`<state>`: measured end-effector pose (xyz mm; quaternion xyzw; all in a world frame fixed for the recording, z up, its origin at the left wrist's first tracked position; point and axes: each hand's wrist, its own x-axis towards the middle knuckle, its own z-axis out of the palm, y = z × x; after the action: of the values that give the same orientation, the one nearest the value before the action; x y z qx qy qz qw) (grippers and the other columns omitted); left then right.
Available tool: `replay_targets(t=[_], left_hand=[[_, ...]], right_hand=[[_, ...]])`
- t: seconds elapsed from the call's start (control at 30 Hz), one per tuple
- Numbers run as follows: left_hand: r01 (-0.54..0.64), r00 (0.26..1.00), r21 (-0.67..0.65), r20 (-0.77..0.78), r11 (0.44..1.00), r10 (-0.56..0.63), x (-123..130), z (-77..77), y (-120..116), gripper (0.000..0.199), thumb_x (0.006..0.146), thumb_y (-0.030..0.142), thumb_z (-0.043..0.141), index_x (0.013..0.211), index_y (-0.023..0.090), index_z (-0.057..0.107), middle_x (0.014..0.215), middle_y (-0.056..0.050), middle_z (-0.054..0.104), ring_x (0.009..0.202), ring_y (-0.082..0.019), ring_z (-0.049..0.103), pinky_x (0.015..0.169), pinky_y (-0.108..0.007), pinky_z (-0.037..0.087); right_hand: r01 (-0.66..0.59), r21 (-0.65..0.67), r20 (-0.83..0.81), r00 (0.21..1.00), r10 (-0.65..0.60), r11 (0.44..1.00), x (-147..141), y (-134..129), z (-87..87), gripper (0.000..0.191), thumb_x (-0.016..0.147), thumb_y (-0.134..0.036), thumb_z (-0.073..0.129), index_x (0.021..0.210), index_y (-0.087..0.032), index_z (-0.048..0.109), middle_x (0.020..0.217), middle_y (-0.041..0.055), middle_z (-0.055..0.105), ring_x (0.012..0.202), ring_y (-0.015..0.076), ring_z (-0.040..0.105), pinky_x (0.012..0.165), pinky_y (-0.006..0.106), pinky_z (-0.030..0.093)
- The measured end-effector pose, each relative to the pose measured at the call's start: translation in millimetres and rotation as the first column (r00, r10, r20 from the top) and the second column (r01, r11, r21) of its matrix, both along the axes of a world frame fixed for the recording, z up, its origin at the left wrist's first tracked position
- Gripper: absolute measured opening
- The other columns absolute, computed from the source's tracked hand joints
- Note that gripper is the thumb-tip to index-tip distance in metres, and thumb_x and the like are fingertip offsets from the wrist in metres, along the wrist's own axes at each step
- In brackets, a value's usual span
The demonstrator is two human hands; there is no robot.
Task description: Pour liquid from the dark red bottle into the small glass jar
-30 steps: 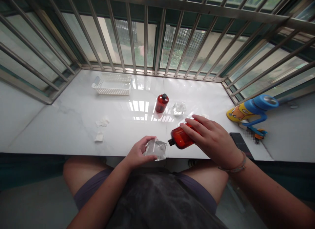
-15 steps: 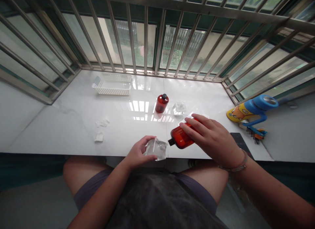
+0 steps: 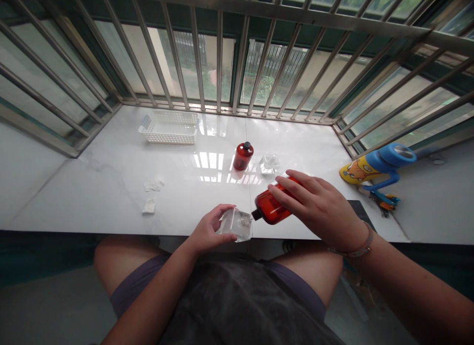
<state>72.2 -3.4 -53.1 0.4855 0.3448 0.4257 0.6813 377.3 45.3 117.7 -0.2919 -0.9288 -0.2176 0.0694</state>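
Observation:
My left hand (image 3: 211, 230) holds a clear, square-sided container (image 3: 235, 225) at the table's front edge, thumb and fingers on its sides. In my right hand (image 3: 314, 204) is a red bottle (image 3: 272, 206), tilted with its black neck pointing down and left, close beside the clear container. Behind them a second red bottle (image 3: 243, 158) with a dark top stands upright on the white table (image 3: 185, 187). Another clear block-like object (image 3: 269, 164) sits to the right of that bottle.
A white perforated basket (image 3: 170, 130) is at the back left. Two crumpled white pieces (image 3: 148, 206) lie at left. A blue and yellow flask (image 3: 374, 163), small keyring-like items (image 3: 387, 202) and a dark flat object (image 3: 361, 214) are at right. Metal bars line the back.
My right hand and the red bottle have shifted very slightly left, the bottle's mouth now a little closer to the clear container. My left hand is nearly unmoved.

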Motion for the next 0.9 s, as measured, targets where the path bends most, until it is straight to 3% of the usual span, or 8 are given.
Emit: replay_targets(t=[0.9], left_hand=[[-0.002,0.999,0.009,0.04,1.0,0.002,3.2,6.5,0.3,0.08,0.072,0.034,0.101,0.141,0.024,0.062,0.138,-0.014,0.065,0.127,-0.035,0.066,0.107,-0.047,0.055]], right_hand=[[-0.039,0.037,0.047,0.998,0.037,0.999,-2.0,2.3,14.2,0.048,0.099,-0.006,0.061,0.145,-0.022,0.061,0.146,0.0112,0.069,0.139,0.036,0.059,0.095,0.046,0.054]])
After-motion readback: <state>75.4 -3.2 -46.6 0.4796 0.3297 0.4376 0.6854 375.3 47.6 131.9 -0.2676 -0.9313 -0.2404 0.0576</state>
